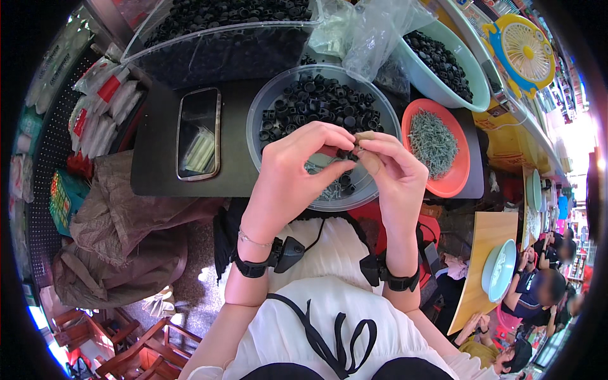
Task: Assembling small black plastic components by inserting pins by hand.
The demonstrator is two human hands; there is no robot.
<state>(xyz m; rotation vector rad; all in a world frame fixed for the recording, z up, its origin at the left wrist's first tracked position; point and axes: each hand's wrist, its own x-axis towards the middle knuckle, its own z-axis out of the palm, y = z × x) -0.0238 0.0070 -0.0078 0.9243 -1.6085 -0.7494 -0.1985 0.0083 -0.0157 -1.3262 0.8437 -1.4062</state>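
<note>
Head: black part [346, 154], axis direction unclear

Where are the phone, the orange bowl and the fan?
Phone [199, 130], head view: its screen.
Orange bowl [452, 182], head view: its bare inner wall, lower right.
Fan [524, 50], head view: its round front.

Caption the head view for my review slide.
Left-hand fingers and right-hand fingers meet at a small black part above a translucent basin, beside an orange dish of metal fasteners.

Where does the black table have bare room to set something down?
Bare table left of the phone, and between phone and tub. Crowded: right of the tub, at the orange dish, and behind, at the bin.
</note>
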